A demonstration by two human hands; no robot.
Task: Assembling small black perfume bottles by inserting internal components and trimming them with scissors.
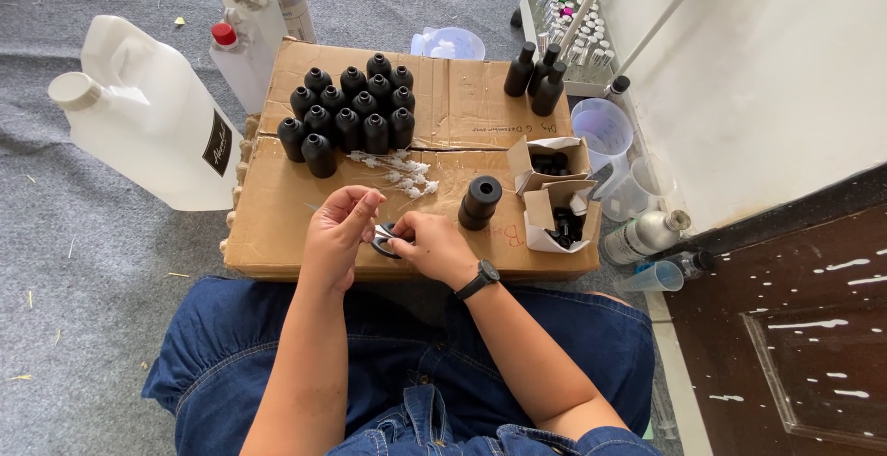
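Both hands on a small black cap at the cardboard box

Seen from the head camera, a person in a blue denim garment sits on grey carpet with a flattened cardboard box (462, 105) serving as the bench across the lap. The left hand (339, 230) is raised a little over the near edge of the box, its fingertips pinched together on what seems to be a thin white piece; it is too small to name for sure. The right hand (432, 245), with a black wristwatch (482, 277) on its wrist, is closed on a small black cap (383, 239) that sits between the two hands, just above the box's near edge. The hands are almost touching.

Just beyond them lies a loose heap of small white pieces (399, 171). A cluster of black bottles (351, 109) stands upright at the far left of the box, and a single black bottle (479, 202) stands just right of the hands. Two small open cartons (554, 193) holding black parts sit at the right edge. Three more black bottles (536, 72) stand at the far right corner. A large white jug (139, 114) lies on the carpet to the left.
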